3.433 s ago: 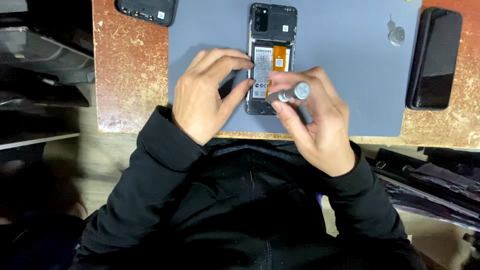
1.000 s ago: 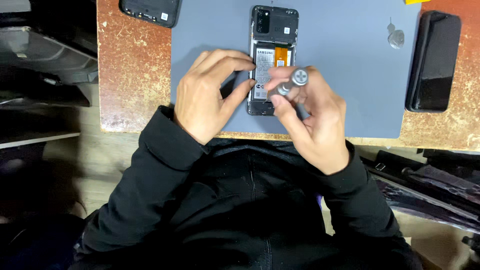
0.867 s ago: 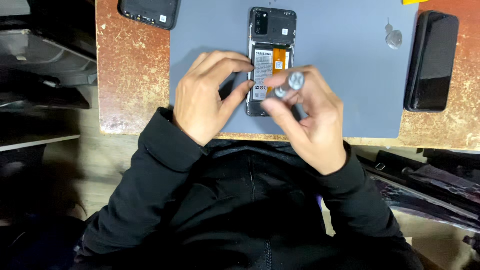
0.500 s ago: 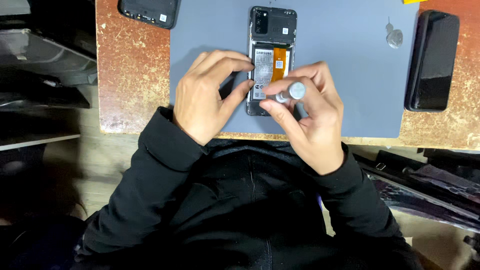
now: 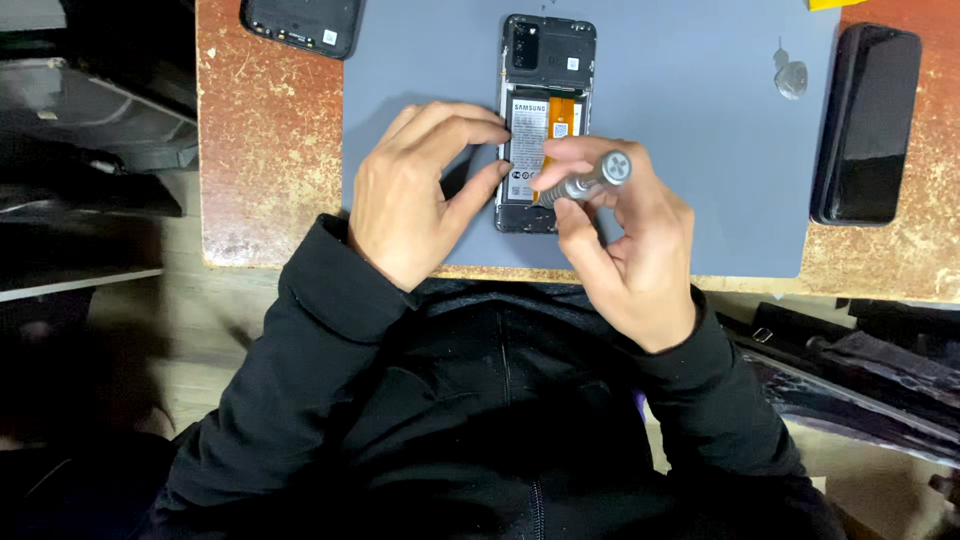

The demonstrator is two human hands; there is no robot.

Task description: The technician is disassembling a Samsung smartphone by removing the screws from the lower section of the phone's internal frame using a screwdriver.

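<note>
An opened smartphone (image 5: 545, 60) lies back-up on a grey mat (image 5: 680, 130), its battery and orange ribbon cable exposed. My left hand (image 5: 415, 195) grips the phone's left edge, with fingertips on its upper side and the thumb at its lower left. My right hand (image 5: 625, 245) holds a silver screwdriver (image 5: 590, 180) by its knurled shaft. The tip points down-left into the phone's lower part. Both arms wear black sleeves.
A black phone back cover (image 5: 300, 22) lies at the mat's upper left on the worn brown table (image 5: 265, 140). A dark phone (image 5: 865, 125) lies at the right. A small grey pick (image 5: 790, 78) rests on the mat. Dark clutter sits below right.
My right hand has turned the screwdriver, so its round cap has shifted slightly between frames. My left hand has stayed on the phone.
</note>
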